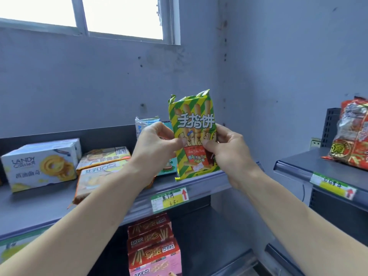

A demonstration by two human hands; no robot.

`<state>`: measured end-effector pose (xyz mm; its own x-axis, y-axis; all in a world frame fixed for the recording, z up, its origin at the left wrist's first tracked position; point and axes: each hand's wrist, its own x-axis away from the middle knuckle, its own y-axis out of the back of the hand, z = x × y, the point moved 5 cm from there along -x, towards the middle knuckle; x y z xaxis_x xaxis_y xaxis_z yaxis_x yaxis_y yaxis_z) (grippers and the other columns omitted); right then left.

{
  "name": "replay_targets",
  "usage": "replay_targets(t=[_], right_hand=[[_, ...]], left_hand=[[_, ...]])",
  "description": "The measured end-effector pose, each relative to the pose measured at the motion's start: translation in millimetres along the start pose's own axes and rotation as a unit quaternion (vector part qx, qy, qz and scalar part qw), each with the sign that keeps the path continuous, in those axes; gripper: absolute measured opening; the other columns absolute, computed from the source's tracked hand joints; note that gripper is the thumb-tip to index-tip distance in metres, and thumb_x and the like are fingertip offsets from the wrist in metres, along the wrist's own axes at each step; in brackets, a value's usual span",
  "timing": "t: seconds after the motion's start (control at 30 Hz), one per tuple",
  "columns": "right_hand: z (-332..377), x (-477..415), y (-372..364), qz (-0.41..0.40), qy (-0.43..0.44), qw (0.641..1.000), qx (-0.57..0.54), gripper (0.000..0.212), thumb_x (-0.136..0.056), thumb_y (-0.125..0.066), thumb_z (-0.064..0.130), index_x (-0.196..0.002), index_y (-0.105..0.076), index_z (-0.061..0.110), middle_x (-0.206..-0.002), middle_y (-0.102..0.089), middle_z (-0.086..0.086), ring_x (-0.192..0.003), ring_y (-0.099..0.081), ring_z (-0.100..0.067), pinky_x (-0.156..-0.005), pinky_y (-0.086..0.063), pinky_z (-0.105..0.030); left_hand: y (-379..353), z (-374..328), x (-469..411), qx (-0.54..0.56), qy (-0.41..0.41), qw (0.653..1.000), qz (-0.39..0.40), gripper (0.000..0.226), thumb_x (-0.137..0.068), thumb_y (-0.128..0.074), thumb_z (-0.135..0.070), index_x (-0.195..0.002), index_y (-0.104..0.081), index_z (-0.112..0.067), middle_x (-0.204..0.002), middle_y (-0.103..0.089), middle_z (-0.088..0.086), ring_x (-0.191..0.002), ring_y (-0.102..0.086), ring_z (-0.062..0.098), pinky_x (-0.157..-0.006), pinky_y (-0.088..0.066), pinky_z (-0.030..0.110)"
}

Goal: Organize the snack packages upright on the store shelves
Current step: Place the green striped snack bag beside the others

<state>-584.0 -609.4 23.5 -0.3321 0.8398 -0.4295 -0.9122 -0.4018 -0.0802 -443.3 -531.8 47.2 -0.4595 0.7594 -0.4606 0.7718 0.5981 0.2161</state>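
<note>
**Striped snack package held upright over the top shelf**

Head view: a green-and-yellow striped snack package (pixel 192 134) is held upright, print facing the camera. It is pinched at its left edge by the left hand (pixel 154 144) and at its right edge by the right hand (pixel 229 150), thumbs on the front and fingers curled behind. Its lower edge is seen at the front of the grey top shelf (pixel 49 202); whether it touches the shelf cannot be told.

Just behind the package to its left, a teal package (pixel 169 166) and a white-and-blue bag (pixel 145 124) are partly hidden by the left hand. Further left, two flat biscuit packs (pixel 103 156) are lying down, and beyond them a white cookie box (pixel 39 166) is set on its long side. Directly below the package a price label (pixel 169 199) is fixed to the shelf edge, and lower still red stick-biscuit boxes (pixel 153 246) are stacked. Well to the right of the package, a red bag (pixel 352 136) is seen on a second shelf (pixel 308 162).
</note>
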Motion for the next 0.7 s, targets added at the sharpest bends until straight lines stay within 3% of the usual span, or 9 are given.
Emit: replay_targets(t=[0.1, 0.23, 0.37, 0.43, 0.57, 0.7], right_hand=[[-0.2, -15.8, 15.6, -0.022, 0.020, 0.999, 0.032, 0.034, -0.093, -0.055, 0.004, -0.123, -0.060, 0.020, -0.101, -0.071, 0.007, -0.086, -0.069, -0.009, -0.066, -0.059, -0.025], [-1.1, -38.5, 41.5, -0.053, 0.051, 0.996, 0.045, 0.037, -0.092, -0.052, -0.004, -0.103, -0.067, 0.028, -0.086, -0.074, 0.013, -0.076, -0.071, -0.005, -0.059, -0.057, -0.021], [-19.7, -57.7, 71.5, -0.089, 0.039, 0.993, 0.070, 0.040, -0.090, -0.052, -0.005, -0.088, -0.069, 0.031, -0.082, -0.075, 0.013, -0.078, -0.072, -0.009, -0.064, -0.058, -0.027], [-32.5, -66.4, 85.6, -0.101, 0.025, 0.992, 0.074, 0.040, -0.090, -0.050, -0.006, -0.087, -0.070, 0.029, -0.080, -0.075, 0.012, -0.076, -0.072, -0.010, -0.060, -0.057, -0.026], [-59.0, -89.3, 104.2, -0.095, -0.011, 0.993, 0.062, 0.035, -0.090, -0.050, -0.006, -0.093, -0.069, 0.022, -0.089, -0.074, 0.002, -0.078, -0.071, -0.018, -0.056, -0.057, -0.030], [-72.9, -122.5, 108.4, -0.051, -0.015, 0.998, 0.044, 0.034, -0.090, -0.051, -0.007, -0.087, -0.067, 0.023, -0.082, -0.072, 0.008, -0.062, -0.069, -0.004, -0.047, -0.052, -0.019]], left_hand=[[-20.1, 4.3, -15.9, 0.034, 0.004, 0.999, 0.026, 0.022, -0.077, -0.076, -0.016, -0.073, -0.054, -0.014, -0.088, -0.067, 0.000, -0.078, -0.068, 0.018, -0.063, -0.058, 0.025], [-52.3, 9.0, -38.5, 0.083, 0.008, 0.995, 0.055, 0.012, -0.082, -0.069, -0.006, -0.076, -0.059, -0.010, -0.097, -0.068, 0.011, -0.087, -0.070, 0.026, -0.071, -0.060, 0.028], [-90.5, 23.8, -55.0, 0.074, 0.022, 0.994, 0.078, 0.011, -0.085, -0.063, -0.003, -0.079, -0.061, -0.012, -0.095, -0.068, 0.015, -0.089, -0.069, 0.032, -0.080, -0.058, 0.044], [-110.9, 34.0, -59.6, 0.048, 0.021, 0.994, 0.094, 0.009, -0.085, -0.060, -0.005, -0.083, -0.062, -0.015, -0.088, -0.066, 0.007, -0.086, -0.067, 0.030, -0.082, -0.057, 0.045], [-136.1, 52.5, -72.9, 0.029, 0.051, 0.993, 0.098, 0.015, -0.085, -0.060, -0.009, -0.099, -0.065, -0.012, -0.100, -0.069, 0.010, -0.094, -0.067, 0.030, -0.086, -0.055, 0.047], [-147.6, 61.1, -92.5, 0.021, 0.071, 0.994, 0.075, 0.019, -0.085, -0.059, -0.008, -0.103, -0.065, -0.008, -0.102, -0.069, 0.012, -0.097, -0.067, 0.030, -0.086, -0.054, 0.049]])
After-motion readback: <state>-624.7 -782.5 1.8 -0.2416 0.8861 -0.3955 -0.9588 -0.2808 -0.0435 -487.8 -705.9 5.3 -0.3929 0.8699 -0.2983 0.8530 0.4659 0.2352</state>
